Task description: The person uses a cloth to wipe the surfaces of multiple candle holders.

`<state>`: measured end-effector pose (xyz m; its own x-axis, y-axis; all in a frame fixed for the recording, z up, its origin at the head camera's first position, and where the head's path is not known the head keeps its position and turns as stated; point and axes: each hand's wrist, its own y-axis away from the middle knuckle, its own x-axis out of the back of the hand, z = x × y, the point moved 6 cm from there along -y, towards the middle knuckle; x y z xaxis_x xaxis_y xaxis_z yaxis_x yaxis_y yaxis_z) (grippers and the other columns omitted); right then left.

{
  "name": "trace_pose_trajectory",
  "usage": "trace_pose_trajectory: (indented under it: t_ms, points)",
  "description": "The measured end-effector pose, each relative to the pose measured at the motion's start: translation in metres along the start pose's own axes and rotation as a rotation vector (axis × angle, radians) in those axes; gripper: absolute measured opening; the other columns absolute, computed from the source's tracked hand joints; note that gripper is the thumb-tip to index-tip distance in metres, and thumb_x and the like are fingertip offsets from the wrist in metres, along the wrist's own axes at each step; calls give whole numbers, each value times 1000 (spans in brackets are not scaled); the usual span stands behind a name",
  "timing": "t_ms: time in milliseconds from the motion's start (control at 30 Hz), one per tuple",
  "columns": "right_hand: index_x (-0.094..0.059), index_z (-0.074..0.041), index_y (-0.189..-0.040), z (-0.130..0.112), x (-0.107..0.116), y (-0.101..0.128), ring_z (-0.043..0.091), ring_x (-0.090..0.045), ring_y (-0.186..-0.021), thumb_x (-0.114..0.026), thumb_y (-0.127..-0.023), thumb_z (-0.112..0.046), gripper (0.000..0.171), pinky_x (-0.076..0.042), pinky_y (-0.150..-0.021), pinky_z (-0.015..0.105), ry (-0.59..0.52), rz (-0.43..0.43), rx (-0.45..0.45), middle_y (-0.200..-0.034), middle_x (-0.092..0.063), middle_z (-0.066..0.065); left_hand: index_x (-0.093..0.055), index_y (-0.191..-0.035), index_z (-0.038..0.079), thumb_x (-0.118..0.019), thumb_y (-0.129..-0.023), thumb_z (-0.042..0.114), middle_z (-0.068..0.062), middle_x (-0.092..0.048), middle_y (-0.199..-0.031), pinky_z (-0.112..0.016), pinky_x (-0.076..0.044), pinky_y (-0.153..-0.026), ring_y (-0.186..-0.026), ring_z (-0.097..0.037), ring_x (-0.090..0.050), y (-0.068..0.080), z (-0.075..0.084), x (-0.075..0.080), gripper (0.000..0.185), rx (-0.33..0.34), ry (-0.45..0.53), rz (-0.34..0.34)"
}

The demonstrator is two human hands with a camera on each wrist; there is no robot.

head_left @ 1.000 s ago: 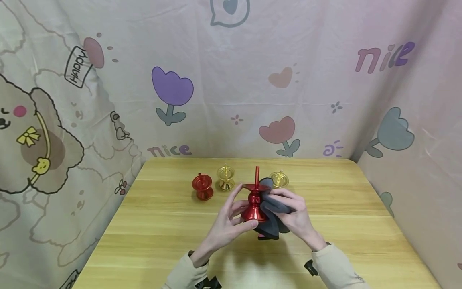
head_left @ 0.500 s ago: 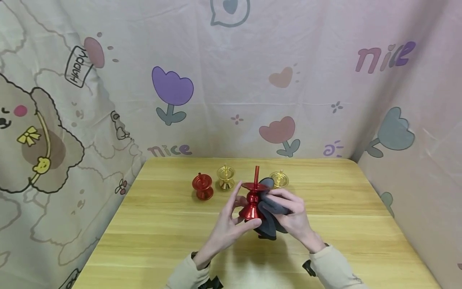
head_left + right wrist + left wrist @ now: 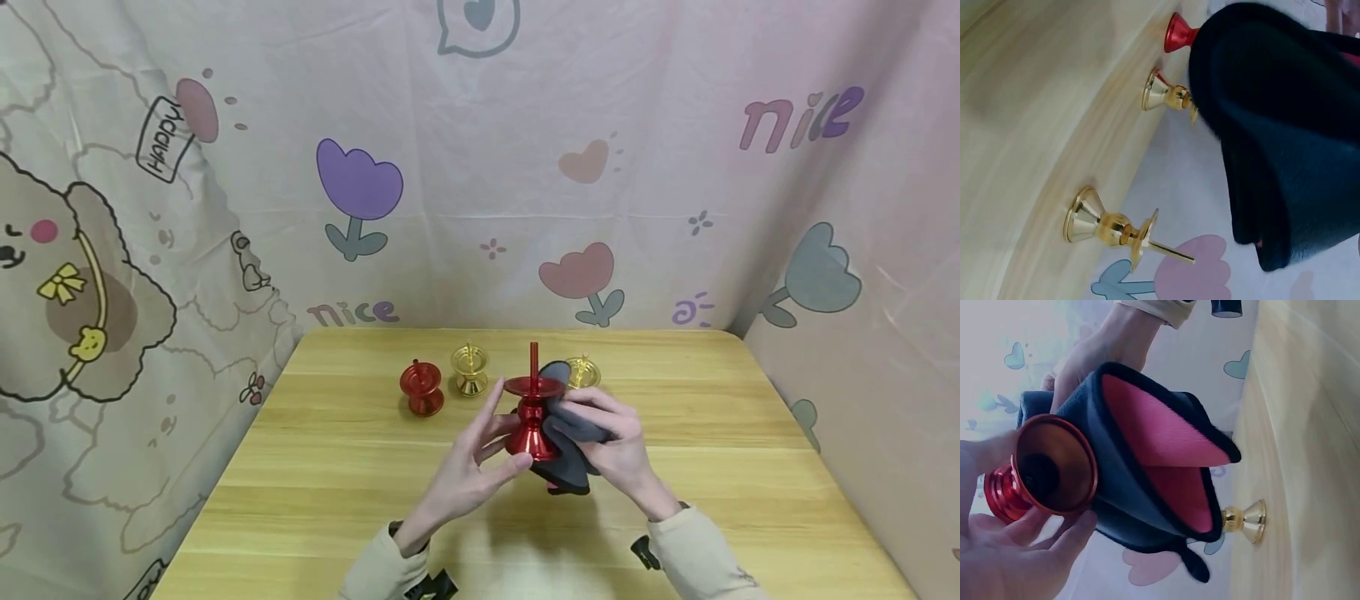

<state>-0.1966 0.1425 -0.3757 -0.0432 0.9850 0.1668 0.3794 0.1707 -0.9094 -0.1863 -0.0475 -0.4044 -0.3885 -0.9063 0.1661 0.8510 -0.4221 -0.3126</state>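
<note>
A shiny red candlestick [image 3: 530,433] with a thin upright spike is held above the table by my left hand [image 3: 461,479]. My thumb is at its base and my index finger reaches the dish. My right hand [image 3: 621,446] grips a folded dark grey cloth [image 3: 572,467] that lies against the right side of the candlestick. In the left wrist view the candlestick's hollow base [image 3: 1063,450] faces the camera, and the cloth's pink underside [image 3: 1154,425] shows. The right wrist view has the cloth [image 3: 1310,156] covering the held candlestick.
Standing toward the back of the wooden table [image 3: 337,500] are another red candlestick [image 3: 422,390], a gold one [image 3: 470,371] and a second gold one [image 3: 582,372] partly behind the cloth. A printed curtain [image 3: 465,167] hangs behind the table.
The held candlestick and both hands shifted slightly left, then back to the right. The cloth stays against the candlestick; the standing candlesticks have not moved.
</note>
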Motion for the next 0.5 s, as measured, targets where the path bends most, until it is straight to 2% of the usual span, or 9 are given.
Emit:
trace_pose_trajectory:
  t_ms: [100,167,267,367,433,500]
  points:
    - [-75,6,-103,-3,-3,0,16,-67,-101,-71,-94,-11,20,-53,-96,17,45,-9,45,-99,-69,24,-13,-162,33,-78,-89,13,-16,-64,-135,-44,-54,-105,-126,-32,-61,-1,0,-1,100,34,4,20]
    - [-75,6,-103,-4,-4,0,16,-67,-102,-70,-94,-11,20,-53,-96,17,48,-15,47,-99,-69,24,-15,-162,35,-79,-87,13,-16,-63,-136,-43,-56,-101,-124,-31,-62,-2,-1,0,101,48,38,28]
    - [-75,6,-103,-2,-4,0,14,-67,-104,-73,-91,-5,17,-53,-97,18,0,-19,14,-102,-70,20,-16,-162,32,-77,-88,9,-22,-54,-139,-39,-59,-95,-120,-30,-61,-2,-2,0,98,40,132,-3]
    - [-76,4,-102,0,-2,0,11,-67,-106,-77,-83,4,20,-54,-95,18,-64,-15,-40,-106,-72,14,-14,-163,24,-74,-91,8,-27,-49,-138,-35,-59,-94,-120,-28,-60,-1,-1,0,96,24,218,-57]
    - [-76,4,-103,1,-2,0,10,-67,-106,-79,-79,9,25,-54,-94,17,-94,-15,-65,-108,-72,11,-12,-164,20,-73,-92,10,-26,-52,-135,-31,-56,-99,-122,-26,-60,-1,-1,1,94,12,210,-75]
    - [-76,4,-103,2,-1,-1,10,-67,-105,-79,-78,9,25,-54,-93,17,-95,-12,-64,-109,-73,11,-10,-163,17,-72,-93,10,-25,-52,-141,-30,-52,-106,-125,-27,-59,-1,2,1,94,-19,140,-77]
